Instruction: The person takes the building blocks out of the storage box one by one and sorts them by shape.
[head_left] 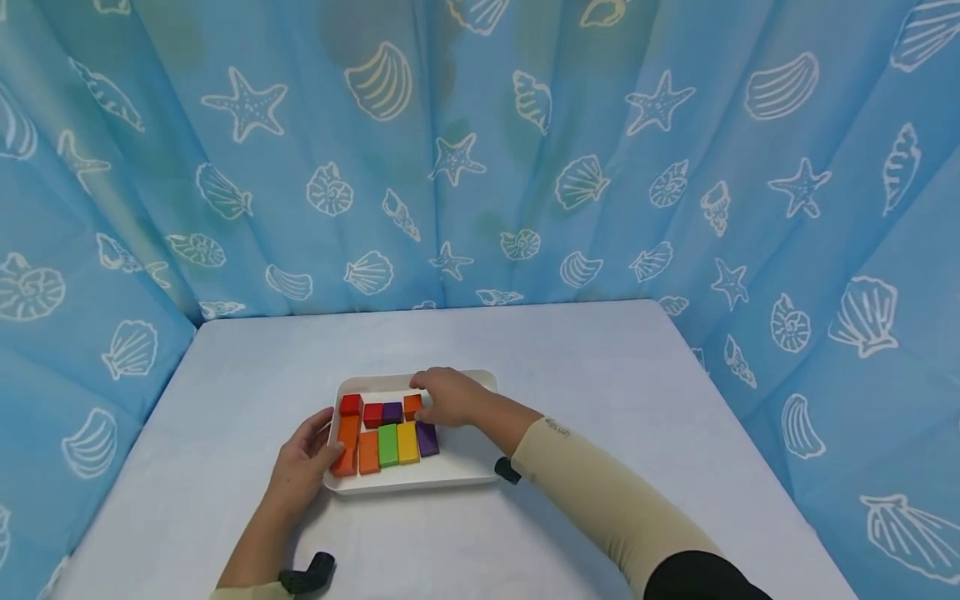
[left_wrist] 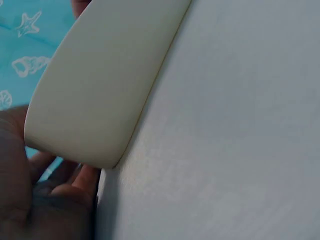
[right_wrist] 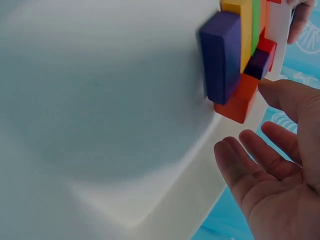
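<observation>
Tray point(head_left: 471, 462) was gripped by left hand point(head_left: 300, 462); right hand point(head_left: 452, 397) was held, fingers extended, beside small orange block point(head_left: 412, 407); counter point(head_left: 585, 358) was backed by curtain point(head_left: 495, 108).

Two red blocks point(head_left: 372, 417), two purple blocks point(head_left: 427, 441), one green block point(head_left: 387, 447), one yellow block point(head_left: 407, 443) and at least three orange blocks point(head_left: 368, 454) are counted; one tray point(head_left: 468, 458) and one desk point(head_left: 600, 358) are also seen.

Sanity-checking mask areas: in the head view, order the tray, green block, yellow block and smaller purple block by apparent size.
Largest to smallest:
1. Tray
2. Green block and yellow block: look alike, not ranked
3. Smaller purple block
</observation>
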